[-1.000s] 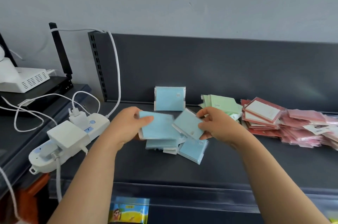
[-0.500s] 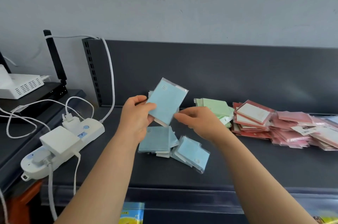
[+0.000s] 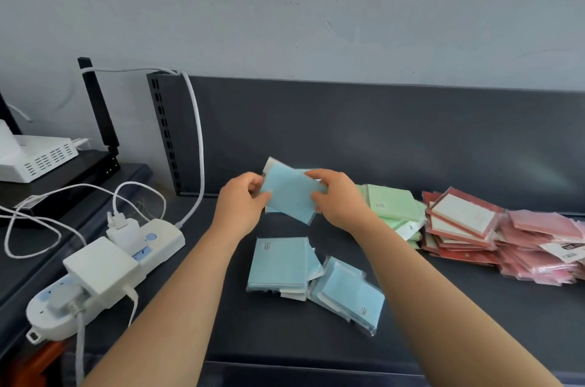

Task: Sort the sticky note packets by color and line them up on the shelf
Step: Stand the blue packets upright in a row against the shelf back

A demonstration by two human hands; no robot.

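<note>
A blue sticky note packet (image 3: 289, 193) is held tilted above the shelf (image 3: 221, 307), close to its back panel. Its left edge is pinched by the curled fingers (image 3: 253, 179) of the left hand (image 3: 240, 206), its right edge by those of the right hand (image 3: 340, 200). Other blue packets (image 3: 278, 263) are seen flat on the shelf below; a green pile (image 3: 392, 203), a red pile (image 3: 459, 222) and a pink pile (image 3: 538, 244) are ranged to the right.

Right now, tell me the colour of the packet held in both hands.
Light blue: the flat plastic-wrapped packet, head view.
</note>
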